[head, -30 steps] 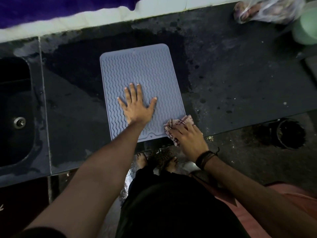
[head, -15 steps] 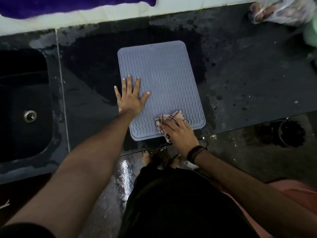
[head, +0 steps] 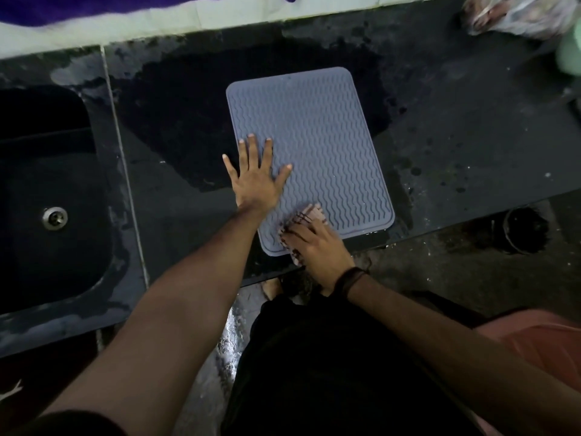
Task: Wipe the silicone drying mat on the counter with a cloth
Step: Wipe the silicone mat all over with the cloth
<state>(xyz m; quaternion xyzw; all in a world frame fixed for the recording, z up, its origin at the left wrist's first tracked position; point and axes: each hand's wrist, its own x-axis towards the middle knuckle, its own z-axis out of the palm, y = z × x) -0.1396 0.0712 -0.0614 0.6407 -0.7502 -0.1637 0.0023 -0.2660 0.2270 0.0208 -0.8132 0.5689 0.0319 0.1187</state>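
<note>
A grey silicone drying mat (head: 317, 143) with a wavy ribbed surface lies on the dark wet counter (head: 465, 146), its near edge close to the counter's front edge. My left hand (head: 256, 177) lies flat with fingers spread on the mat's left edge, its little finger over the counter. My right hand (head: 314, 247) presses a checked pinkish cloth (head: 303, 217) onto the mat's near left part. Most of the cloth is hidden under that hand.
A dark sink (head: 47, 196) with a metal drain (head: 55, 218) sits at the left. A plastic bag (head: 518, 14) and a pale green container (head: 570, 55) stand at the far right. A dark wet patch (head: 176, 121) spreads left of the mat.
My right hand has slid the cloth leftward along the mat's near edge. My left hand shifted from the mat's middle to its left edge. The view has swung left.
</note>
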